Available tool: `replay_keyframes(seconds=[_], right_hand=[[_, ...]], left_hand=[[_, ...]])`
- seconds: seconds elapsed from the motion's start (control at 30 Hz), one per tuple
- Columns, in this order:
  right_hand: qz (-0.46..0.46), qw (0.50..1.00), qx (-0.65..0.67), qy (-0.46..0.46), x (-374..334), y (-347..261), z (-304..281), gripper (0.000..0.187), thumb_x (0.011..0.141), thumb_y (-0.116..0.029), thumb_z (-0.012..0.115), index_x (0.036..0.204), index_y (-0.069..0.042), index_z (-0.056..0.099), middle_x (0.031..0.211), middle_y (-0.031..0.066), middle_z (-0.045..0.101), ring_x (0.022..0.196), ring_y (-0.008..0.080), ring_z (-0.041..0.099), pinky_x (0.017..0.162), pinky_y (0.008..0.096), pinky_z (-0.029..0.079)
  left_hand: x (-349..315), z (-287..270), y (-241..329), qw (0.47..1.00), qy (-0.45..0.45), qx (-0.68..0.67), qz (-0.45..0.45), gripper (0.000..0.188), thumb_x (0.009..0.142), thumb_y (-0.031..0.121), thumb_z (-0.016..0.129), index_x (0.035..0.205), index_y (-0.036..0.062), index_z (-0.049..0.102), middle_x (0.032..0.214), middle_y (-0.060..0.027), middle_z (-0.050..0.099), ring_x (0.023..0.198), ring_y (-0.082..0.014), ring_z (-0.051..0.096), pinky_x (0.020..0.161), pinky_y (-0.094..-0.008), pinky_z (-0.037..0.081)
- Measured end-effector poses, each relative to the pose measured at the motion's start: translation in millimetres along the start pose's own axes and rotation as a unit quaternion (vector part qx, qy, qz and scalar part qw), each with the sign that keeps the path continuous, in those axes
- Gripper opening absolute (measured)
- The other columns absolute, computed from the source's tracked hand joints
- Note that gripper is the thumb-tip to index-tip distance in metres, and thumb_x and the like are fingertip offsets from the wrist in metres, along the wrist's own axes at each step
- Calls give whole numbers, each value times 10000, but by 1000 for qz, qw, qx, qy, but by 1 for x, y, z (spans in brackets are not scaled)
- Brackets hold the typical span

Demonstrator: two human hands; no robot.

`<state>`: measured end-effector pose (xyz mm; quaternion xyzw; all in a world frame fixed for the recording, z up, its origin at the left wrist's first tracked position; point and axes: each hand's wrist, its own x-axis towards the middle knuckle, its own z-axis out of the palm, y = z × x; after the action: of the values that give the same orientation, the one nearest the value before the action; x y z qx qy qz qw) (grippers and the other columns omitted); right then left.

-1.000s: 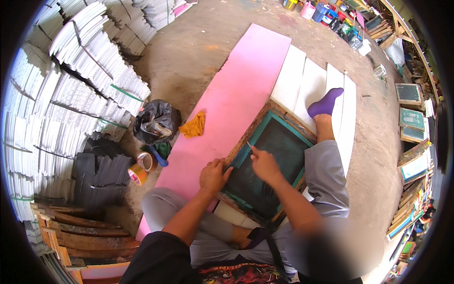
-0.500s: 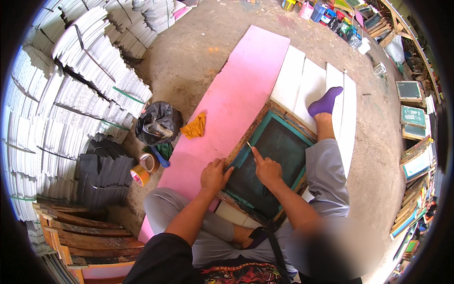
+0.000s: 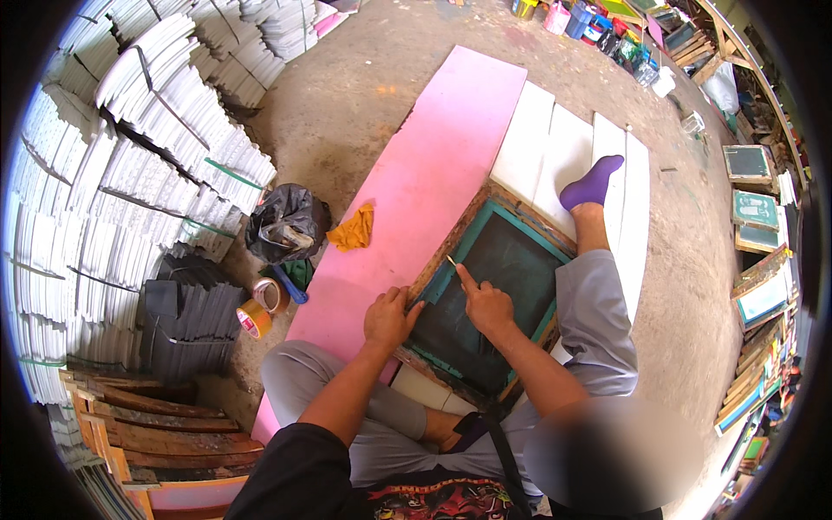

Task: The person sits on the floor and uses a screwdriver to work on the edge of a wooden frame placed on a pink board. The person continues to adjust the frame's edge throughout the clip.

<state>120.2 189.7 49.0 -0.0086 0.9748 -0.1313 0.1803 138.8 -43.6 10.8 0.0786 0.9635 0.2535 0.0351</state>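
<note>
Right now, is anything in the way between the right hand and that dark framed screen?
Nothing visible. The right hand is over the dark framed screen, a thin pale stick at its fingers; the left hand rests on the frame's edge.

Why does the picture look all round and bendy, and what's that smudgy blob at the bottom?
In the head view, the wide fisheye lens bends edges near the black rim, like the tall stacks of white sheets; in the head view's lower right, a smooth grey-and-black blur hides what's there; in the same view, the bare left hand and right hand look fairly clear.
</note>
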Motion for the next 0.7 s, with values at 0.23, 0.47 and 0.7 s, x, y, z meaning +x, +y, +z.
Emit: replay_keyframes(seconds=[0.23, 0.47, 0.7], right_hand=[[-50, 951, 300, 48, 21, 31, 34, 456, 1130, -300, 522, 1584, -265, 548, 1182, 202, 779, 970, 464, 760, 931, 526, 599], [18, 977, 213, -23, 9, -2, -5, 463, 1115, -249, 601, 1571, -174, 575, 1379, 161, 738, 1195, 291, 728, 1036, 416, 548], [149, 724, 632, -234, 32, 35, -2, 463, 1134, -334, 584, 1592, -274, 565, 710, 27, 575, 537, 146, 573, 446, 315, 446]], left_hand=[[2, -3, 6, 1000, -8, 10, -5, 462, 983, 405, 746, 1269, 43, 711, 1114, -111, 714, 1022, -341, 701, 874, -454, 579], [-2, 0, -4, 1000, 2, -9, -6, 466, 986, 409, 742, 1281, 49, 714, 1124, -101, 713, 1025, -335, 699, 879, -450, 578], [-3, 0, -3, 1000, -10, -7, -13, 478, 988, 421, 737, 1291, 52, 708, 1124, -102, 705, 1018, -337, 697, 880, -459, 580]])
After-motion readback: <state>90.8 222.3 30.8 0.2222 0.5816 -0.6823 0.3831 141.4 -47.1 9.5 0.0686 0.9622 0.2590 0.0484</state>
